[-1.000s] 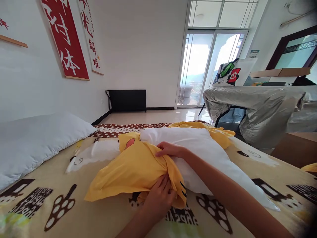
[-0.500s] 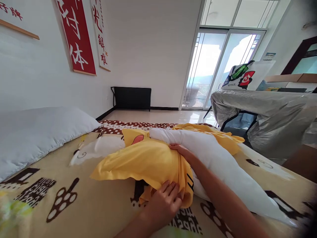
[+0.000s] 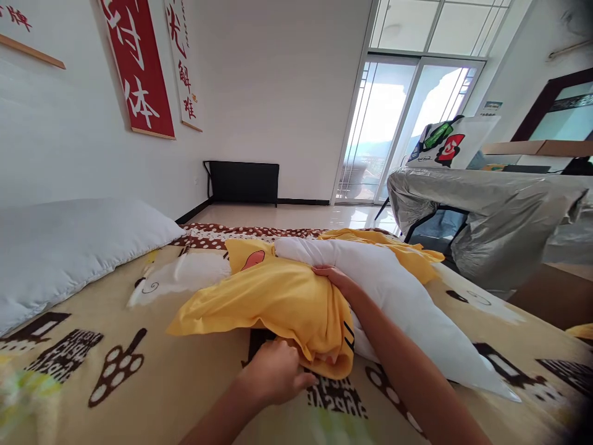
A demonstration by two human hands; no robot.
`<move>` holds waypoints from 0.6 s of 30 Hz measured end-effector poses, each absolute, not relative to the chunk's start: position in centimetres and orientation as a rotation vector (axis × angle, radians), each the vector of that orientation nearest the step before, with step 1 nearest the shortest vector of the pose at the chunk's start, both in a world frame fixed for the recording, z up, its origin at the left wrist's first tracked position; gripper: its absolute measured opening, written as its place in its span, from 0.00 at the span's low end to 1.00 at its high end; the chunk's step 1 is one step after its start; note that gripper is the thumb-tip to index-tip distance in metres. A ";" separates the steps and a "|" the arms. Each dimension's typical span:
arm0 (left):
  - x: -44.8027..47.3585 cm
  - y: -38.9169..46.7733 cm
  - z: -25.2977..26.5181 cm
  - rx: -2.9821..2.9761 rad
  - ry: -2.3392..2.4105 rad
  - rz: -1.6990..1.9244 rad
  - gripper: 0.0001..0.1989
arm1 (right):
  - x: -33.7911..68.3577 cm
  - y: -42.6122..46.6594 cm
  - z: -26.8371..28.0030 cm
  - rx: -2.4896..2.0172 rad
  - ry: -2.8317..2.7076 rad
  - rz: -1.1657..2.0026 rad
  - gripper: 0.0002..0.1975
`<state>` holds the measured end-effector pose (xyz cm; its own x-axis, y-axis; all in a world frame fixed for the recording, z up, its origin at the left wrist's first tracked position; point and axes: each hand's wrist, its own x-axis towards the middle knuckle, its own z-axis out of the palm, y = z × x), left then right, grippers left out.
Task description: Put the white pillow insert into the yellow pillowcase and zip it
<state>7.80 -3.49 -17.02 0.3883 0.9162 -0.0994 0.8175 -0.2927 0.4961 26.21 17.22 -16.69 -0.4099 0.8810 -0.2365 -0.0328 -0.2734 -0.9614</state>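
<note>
Two pillows (image 3: 407, 290) on printed blanket (image 3: 185, 364), pale walls (image 3: 287, 80)

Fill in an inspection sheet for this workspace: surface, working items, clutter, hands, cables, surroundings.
Surface: beige printed blanket, with brown and white patterns.
Working items: yellow pillowcase, bunched against the left part of a white pillow; how much of the pillow is inside is hidden.
Clutter: second pillow at left; yellow cloth beyond the white pillow.
Hands: left hand curled at the pillowcase's lower edge, grip unclear; right hand on its upper right part.
Cables: nothing seen for certain.
Surroundings: red scroll on the left wall; glass doors ahead; plastic-covered table at right, bearing a printed bag.
</note>
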 end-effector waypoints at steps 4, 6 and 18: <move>1.9 -0.7 -17.2 1.714 1.188 0.141 0.22 | 26.2 16.6 -16.2 -1.119 -1.296 1.760 0.05; -0.8 0.0 -17.4 1.664 1.179 0.221 0.25 | 26.2 16.3 -16.1 -1.120 -1.300 1.762 0.06; -1.9 0.5 -16.8 1.081 1.374 0.901 0.45 | 26.0 15.7 -15.8 -1.125 -1.334 1.729 0.07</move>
<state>-1.92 0.52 -16.82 0.0325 0.9548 -0.2955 0.1092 0.2905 0.9506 26.05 15.66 -15.84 -0.4023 0.8865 -0.2287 -0.0041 -0.2515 -0.9678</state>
